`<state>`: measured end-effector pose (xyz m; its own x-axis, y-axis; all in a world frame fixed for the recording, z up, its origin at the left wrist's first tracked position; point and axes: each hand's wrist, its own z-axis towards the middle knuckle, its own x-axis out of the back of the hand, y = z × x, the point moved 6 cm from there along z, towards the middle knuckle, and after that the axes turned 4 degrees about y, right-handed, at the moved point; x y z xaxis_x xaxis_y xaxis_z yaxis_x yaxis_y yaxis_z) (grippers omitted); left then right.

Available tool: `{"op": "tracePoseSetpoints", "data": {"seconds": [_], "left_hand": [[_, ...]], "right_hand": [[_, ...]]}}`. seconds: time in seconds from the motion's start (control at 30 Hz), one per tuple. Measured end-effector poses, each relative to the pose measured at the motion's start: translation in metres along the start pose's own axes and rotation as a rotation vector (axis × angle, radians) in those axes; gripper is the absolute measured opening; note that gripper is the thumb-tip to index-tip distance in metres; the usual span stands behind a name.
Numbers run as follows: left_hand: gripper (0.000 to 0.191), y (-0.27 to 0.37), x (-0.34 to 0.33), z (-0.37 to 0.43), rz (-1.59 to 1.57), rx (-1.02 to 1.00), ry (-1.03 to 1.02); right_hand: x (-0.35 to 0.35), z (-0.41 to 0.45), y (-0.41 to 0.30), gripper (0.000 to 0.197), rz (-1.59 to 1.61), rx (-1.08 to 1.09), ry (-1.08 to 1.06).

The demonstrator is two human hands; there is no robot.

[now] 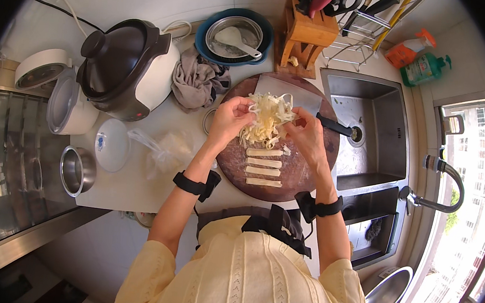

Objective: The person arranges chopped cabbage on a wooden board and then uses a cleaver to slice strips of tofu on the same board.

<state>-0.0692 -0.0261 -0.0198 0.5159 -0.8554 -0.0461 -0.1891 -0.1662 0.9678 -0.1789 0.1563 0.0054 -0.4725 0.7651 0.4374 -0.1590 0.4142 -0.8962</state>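
A loose heap of fresh cut dough noodles point(267, 121) lies on a round wooden cutting board point(232, 168) dusted with flour. My left hand point(230, 122) pinches strands at the heap's left side. On the opposite side, my right hand point(308, 136) has strands between thumb and fingers. Several folded dough strips point(264, 162) lie in parallel rows on the board below the heap, with a small dough scrap point(286, 150) near the top strip. Behind the noodles rests a cleaver, its broad blade point(292, 92) flat on the board and its black handle point(334, 125) pointing toward the sink.
The steel sink point(373, 133) with its faucet point(447, 206) is at the right. A knife block point(304, 34) and a blue basin point(201, 38) stand behind the board. To the left are a cloth point(194, 79), a cooker point(123, 70), a plastic bag point(170, 147), a white bowl point(112, 145) and a steel bowl point(77, 171).
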Motion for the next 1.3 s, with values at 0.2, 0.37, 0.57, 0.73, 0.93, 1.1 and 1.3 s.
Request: {"op": "tracePoseSetpoints", "data": {"seconds": [0.2,0.37,0.57,0.73,0.93,1.1,1.3], "left_hand": [[0.032,0.003,0.020,0.003,0.241,-0.143,0.024],[0.039,-0.023,0.031,-0.015,0.698,-0.094,0.086],[0.048,-0.036,0.008,-0.026,0.837,0.009,0.050],[0.043,-0.053,0.004,-0.015,0.343,0.081,-0.014],[0.029,-0.048,0.010,-0.021,0.229,-0.004,0.046],[0.027,-0.024,0.002,-0.033,0.217,-0.035,-0.004],[0.024,-0.009,-0.039,-0.031,0.074,0.022,-0.205]], "right_hand": [[0.016,-0.001,-0.024,0.038,0.097,0.065,-0.121],[0.024,-0.011,0.005,0.029,-0.344,0.110,-0.042],[-0.001,-0.033,0.053,0.011,-0.393,0.110,-0.206],[-0.004,-0.028,0.045,0.014,-0.489,0.132,-0.182],[-0.002,-0.016,0.028,0.014,-0.050,0.070,-0.120],[-0.005,-0.016,0.016,0.015,0.381,-0.143,-0.283],[-0.013,-0.020,0.006,0.016,0.414,-0.139,-0.318]]}}
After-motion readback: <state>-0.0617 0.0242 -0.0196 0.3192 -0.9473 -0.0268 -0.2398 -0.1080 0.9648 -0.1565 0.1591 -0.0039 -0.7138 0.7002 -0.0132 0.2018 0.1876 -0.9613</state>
